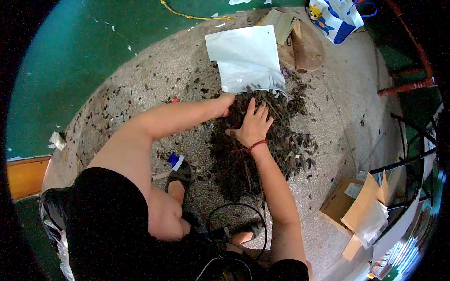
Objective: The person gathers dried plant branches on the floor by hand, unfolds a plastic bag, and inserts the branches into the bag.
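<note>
A heap of dark, stringy scraps lies on the speckled floor in front of the person. Beyond the heap is a white plastic bag, its near edge against the scraps. My left hand is at the bag's near left corner, fingers mostly hidden, so its grip is unclear. Spread over the top of the heap, my right hand has its fingers apart and touches the dark scraps. A red bead bracelet is on the right wrist.
A wooden block and a board lie behind the bag. At the top right stands a printed bag. An open cardboard box sits at the lower right, near black metal legs.
</note>
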{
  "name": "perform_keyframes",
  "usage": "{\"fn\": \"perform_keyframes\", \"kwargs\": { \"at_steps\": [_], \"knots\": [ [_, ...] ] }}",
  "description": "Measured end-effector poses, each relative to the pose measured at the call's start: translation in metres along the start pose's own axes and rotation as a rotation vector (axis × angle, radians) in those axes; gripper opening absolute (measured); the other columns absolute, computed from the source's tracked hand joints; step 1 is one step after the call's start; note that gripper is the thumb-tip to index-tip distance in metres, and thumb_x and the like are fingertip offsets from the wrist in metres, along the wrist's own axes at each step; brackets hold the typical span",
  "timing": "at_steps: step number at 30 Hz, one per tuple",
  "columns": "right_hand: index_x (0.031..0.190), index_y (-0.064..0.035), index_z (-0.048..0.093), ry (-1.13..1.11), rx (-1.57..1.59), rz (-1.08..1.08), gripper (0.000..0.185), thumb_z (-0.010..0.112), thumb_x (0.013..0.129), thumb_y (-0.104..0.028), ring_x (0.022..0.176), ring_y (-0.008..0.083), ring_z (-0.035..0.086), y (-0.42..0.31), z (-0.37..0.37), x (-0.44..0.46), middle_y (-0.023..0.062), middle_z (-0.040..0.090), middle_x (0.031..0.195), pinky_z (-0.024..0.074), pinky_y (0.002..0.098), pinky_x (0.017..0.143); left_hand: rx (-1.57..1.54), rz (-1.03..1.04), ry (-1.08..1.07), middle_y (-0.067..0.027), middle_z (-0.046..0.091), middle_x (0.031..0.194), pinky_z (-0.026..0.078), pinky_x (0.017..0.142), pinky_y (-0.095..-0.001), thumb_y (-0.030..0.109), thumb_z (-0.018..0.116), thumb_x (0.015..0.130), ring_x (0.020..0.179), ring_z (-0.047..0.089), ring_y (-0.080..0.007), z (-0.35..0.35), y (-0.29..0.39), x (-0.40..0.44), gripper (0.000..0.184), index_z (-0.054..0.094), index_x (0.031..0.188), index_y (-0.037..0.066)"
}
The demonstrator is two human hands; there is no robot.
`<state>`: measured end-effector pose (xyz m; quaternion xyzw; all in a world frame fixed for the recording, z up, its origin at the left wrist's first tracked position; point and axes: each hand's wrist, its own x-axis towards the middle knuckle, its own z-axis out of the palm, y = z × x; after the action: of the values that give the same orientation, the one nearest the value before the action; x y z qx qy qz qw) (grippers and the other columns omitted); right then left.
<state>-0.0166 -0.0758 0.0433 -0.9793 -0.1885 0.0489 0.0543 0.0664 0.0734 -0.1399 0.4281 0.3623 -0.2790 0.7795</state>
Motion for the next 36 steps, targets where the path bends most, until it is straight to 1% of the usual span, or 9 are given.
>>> {"fn": "perform_keyframes", "kwargs": {
  "at_steps": [6, 8, 11, 13, 15, 18, 24, 27, 36],
  "knots": [
    [0.133, -0.0029, 0.014, -0.11, 0.156, -0.15, 0.118, 0.074, 0.047, -0.058, 0.12, 0.0392, 0.027, 0.051, -0.054, -0.007, 0.0241, 0.026, 0.131, 0.0232, 0.0573, 0.093, 0.385, -0.239, -0.072, -0.0157, 0.052, 0.111, 0.046, 0.072, -0.0447, 0.033, 0.056, 0.078, 0.092, 0.053, -0.0303, -0.053, 0.034, -0.041, 0.046, 0.05, 0.111, 0.001],
    [0.122, -0.0037, 0.039, 0.249, 0.236, -0.241, 0.09, 0.079, 0.05, -0.04, 0.112, 0.0356, 0.04, 0.079, -0.069, -0.007, 0.0212, 0.043, 0.119, 0.0329, 0.0503, 0.089, 0.949, -0.045, 0.104, -0.0159, 0.059, 0.098, 0.047, 0.066, -0.0404, 0.039, 0.062, 0.074, 0.08, 0.057, -0.0281, -0.023, 0.072, -0.135, 0.048, 0.056, 0.102, 0.001],
    [0.067, -0.0042, 0.055, 0.611, 0.601, -0.124, 0.027, 0.076, 0.06, -0.019, 0.063, 0.0253, 0.054, 0.078, -0.115, -0.019, 0.0087, 0.056, 0.067, 0.0428, 0.034, 0.061, 1.302, 0.106, 0.129, -0.0132, 0.062, 0.083, 0.048, 0.064, -0.0361, 0.041, 0.066, 0.07, 0.071, 0.058, -0.0237, 0.011, 0.111, -0.187, 0.049, 0.059, 0.094, 0.0],
    [0.059, -0.0083, 0.048, 0.846, 0.494, -0.25, 0.031, 0.078, 0.059, -0.018, 0.051, 0.0209, 0.048, 0.075, -0.125, -0.035, 0.0046, 0.051, 0.057, 0.037, 0.0325, 0.05, 1.397, 0.746, 0.052, -0.0091, 0.062, 0.078, 0.048, 0.064, -0.0297, 0.035, 0.066, 0.073, 0.069, 0.057, -0.0163, 0.049, 0.115, -0.215, 0.04, 0.059, 0.092, 0.0],
    [0.056, -0.0128, 0.043, 0.974, 0.323, -0.424, 0.037, 0.08, 0.056, -0.019, 0.047, 0.0184, 0.045, 0.069, -0.135, -0.043, 0.0012, 0.046, 0.053, 0.0331, 0.0304, 0.047, 0.852, 0.877, -0.414, -0.0041, 0.058, 0.083, 0.044, 0.065, -0.0266, 0.021, 0.062, 0.078, 0.074, 0.052, -0.0099, 0.097, 0.095, -0.26, 0.023, 0.058, 0.092, 0.003],
    [0.058, -0.0137, 0.043, 1.012, 0.306, -0.54, 0.037, 0.079, 0.054, -0.023, 0.047, 0.0168, 0.043, 0.062, -0.147, -0.05, -0.0013, 0.043, 0.053, 0.0334, 0.0288, 0.048, 0.835, 1.006, -0.87, -0.0061, 0.055, 0.091, 0.044, 0.065, -0.0246, 0.012, 0.067, 0.073, 0.077, 0.052, -0.0121, 0.133, 0.077, -0.31, 0.03, 0.056, 0.099, 0.003],
    [0.062, -0.011, 0.045, 0.981, 0.306, -0.598, 0.035, 0.074, 0.061, -0.029, 0.047, 0.0173, 0.043, 0.071, -0.148, -0.06, 0.0002, 0.046, 0.054, 0.0337, 0.0294, 0.049, 0.874, 1.159, -0.872, -0.0075, 0.057, 0.083, 0.043, 0.058, -0.0247, 0.007, 0.069, 0.07, 0.07, 0.054, -0.0146, 0.144, 0.058, -0.315, 0.025, 0.059, 0.093, 0.003],
    [0.062, -0.0092, 0.046, 0.924, 0.319, -0.612, 0.029, 0.066, 0.07, -0.029, 0.05, 0.0188, 0.046, 0.074, -0.141, -0.057, 0.0027, 0.047, 0.056, 0.0356, 0.0303, 0.05, 0.818, 1.309, -0.812, -0.0006, 0.056, 0.072, 0.039, 0.051, -0.0188, 0.008, 0.066, 0.075, 0.061, 0.051, -0.0055, 0.147, 0.053, -0.311, 0.01, 0.061, 0.083, 0.004],
    [0.057, -0.0104, 0.046, 0.919, 0.339, -0.542, 0.029, 0.074, 0.059, -0.018, 0.049, 0.0197, 0.044, 0.071, -0.137, -0.056, 0.0026, 0.043, 0.055, 0.0354, 0.0313, 0.05, 0.71, 1.316, -0.683, 0.0012, 0.056, 0.07, 0.037, 0.05, -0.0175, 0.009, 0.066, 0.075, 0.06, 0.049, -0.0031, 0.146, 0.046, -0.307, 0.012, 0.056, 0.071, 0.004]
  ]
}}
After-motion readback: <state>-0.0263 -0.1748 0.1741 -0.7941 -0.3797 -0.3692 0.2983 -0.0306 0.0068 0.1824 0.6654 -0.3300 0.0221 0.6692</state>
